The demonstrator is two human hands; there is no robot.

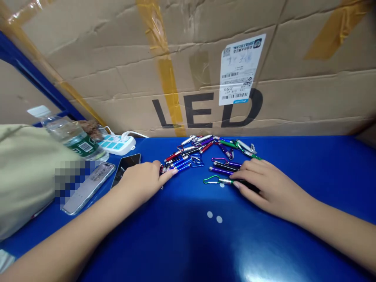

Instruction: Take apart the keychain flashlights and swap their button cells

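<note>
A loose pile of small metal keychain flashlights in red, blue, purple, silver and green, with carabiner clips, lies along the foot of the carton. At its left end is my left hand: the thumb is stretched out to touch a blue flashlight, and the other fingers are mostly hidden behind the hand. My right hand curls over a smaller group with purple and black flashlights. Between its thumb and fingers a black barrel shows. By its fingertips lies a flashlight with a green carabiner.
A large cardboard carton marked LED walls off the back of the blue tabletop. On the left are a power strip, a water bottle, two phones and a beige cloth item. Pale round spots mark the tabletop.
</note>
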